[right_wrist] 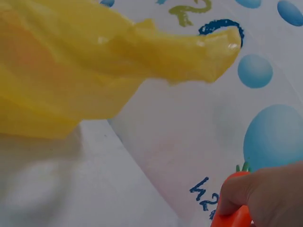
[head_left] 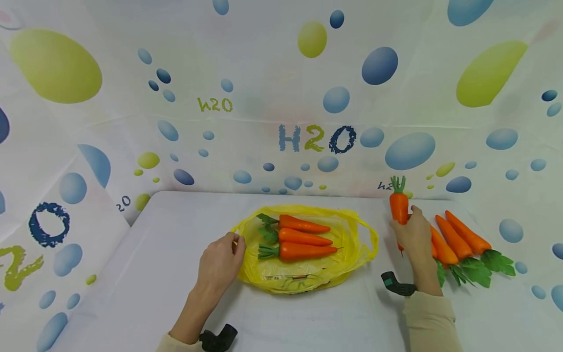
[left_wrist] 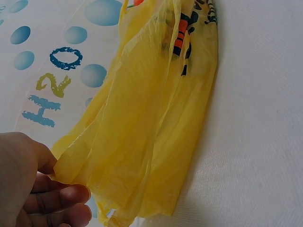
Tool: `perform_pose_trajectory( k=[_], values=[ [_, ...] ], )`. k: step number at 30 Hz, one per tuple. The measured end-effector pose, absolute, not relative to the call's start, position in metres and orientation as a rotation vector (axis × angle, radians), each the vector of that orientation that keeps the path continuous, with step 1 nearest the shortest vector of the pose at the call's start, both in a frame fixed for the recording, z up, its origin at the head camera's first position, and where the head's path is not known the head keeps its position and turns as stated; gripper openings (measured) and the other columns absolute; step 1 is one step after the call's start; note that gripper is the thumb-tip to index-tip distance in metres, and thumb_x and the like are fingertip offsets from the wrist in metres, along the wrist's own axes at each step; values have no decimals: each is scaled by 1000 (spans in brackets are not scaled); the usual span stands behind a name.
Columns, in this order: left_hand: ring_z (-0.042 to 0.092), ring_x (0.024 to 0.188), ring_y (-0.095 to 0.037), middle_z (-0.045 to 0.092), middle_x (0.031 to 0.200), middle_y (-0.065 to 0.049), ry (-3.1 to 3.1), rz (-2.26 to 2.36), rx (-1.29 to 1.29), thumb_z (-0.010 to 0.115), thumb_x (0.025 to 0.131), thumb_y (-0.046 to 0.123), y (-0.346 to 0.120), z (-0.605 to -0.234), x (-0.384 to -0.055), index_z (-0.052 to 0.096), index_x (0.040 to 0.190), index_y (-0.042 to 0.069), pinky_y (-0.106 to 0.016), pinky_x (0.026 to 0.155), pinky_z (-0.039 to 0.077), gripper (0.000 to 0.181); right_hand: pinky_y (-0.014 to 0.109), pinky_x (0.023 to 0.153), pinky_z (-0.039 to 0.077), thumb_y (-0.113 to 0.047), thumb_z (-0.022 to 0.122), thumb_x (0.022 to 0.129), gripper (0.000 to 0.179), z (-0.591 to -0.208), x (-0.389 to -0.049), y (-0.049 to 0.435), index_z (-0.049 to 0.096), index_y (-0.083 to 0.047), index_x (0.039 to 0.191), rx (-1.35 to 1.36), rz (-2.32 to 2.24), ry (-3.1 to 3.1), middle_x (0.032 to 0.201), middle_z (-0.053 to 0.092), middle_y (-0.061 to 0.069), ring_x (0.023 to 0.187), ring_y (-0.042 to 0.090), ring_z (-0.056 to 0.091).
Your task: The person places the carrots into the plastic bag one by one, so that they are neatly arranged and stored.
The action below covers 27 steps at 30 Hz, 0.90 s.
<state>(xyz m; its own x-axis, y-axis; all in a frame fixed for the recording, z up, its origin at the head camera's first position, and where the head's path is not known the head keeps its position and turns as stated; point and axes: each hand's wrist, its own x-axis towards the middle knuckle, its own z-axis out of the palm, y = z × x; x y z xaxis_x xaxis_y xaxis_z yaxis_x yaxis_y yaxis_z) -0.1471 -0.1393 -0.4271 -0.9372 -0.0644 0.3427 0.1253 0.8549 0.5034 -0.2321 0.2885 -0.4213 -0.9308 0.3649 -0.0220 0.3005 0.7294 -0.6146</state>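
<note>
A yellow plastic bag (head_left: 308,283) lies spread on the table with its mouth facing up, and three orange carrots (head_left: 308,252) rest side by side in it. My left hand (head_left: 222,261) pinches the bag's left edge; the left wrist view shows thumb and fingers at the gathered plastic (left_wrist: 128,132). Over to the right, my right hand (head_left: 415,239) grips another carrot (head_left: 399,208), held upright with its short green stems at the top. The right wrist view catches the thumb (right_wrist: 234,194) across this carrot's orange body. Its lower part is mostly hidden behind the fingers.
Several more carrots (head_left: 468,232) with green leaves lie beside and behind my right hand. The bag's right handle loop (head_left: 374,239) sticks out toward that hand. Behind the white table (head_left: 184,215) hangs a dotted cloth backdrop (head_left: 264,142).
</note>
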Motion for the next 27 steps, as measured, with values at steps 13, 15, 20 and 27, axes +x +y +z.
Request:
perform_pose_trajectory(
  k=[13, 15, 20, 27],
  values=[
    [43, 51, -13, 57, 63, -4, -2665, -747, -58, 60, 97, 19, -140, -427, -147, 68, 92, 1, -23, 49, 39, 20, 59, 98, 50, -20, 63, 92, 77, -396, -220, 271, 25, 1, 156, -351, 1032, -2553, 141, 51, 30, 118, 45, 56],
    [43, 51, -13, 57, 64, -4, -2666, -745, -57, 60, 97, 19, -140, -428, -147, 68, 92, 1, -23, 49, 39, 21, 59, 99, 50, -20, 63, 91, 77, -392, -217, 268, 26, -1, 156, -320, 1033, -2523, 142, 51, 29, 118, 44, 56],
    [44, 51, -13, 58, 64, -4, -2673, -745, -49, 60, 97, 19, -140, -428, -147, 68, 93, 1, -24, 50, 39, 21, 61, 96, 50, -21, 65, 90, 76, -384, -212, 259, 30, -5, 156, -225, 1026, -2440, 141, 53, 25, 114, 42, 57],
    [44, 51, -13, 58, 65, -4, -2676, -748, -42, 60, 97, 20, -140, -427, -147, 69, 94, 1, -23, 50, 40, 22, 24, 79, 53, -14, 68, 87, 67, -371, -206, 247, 43, -2, 148, -35, 959, -2306, 130, 60, 22, 104, 37, 63]
  ],
)
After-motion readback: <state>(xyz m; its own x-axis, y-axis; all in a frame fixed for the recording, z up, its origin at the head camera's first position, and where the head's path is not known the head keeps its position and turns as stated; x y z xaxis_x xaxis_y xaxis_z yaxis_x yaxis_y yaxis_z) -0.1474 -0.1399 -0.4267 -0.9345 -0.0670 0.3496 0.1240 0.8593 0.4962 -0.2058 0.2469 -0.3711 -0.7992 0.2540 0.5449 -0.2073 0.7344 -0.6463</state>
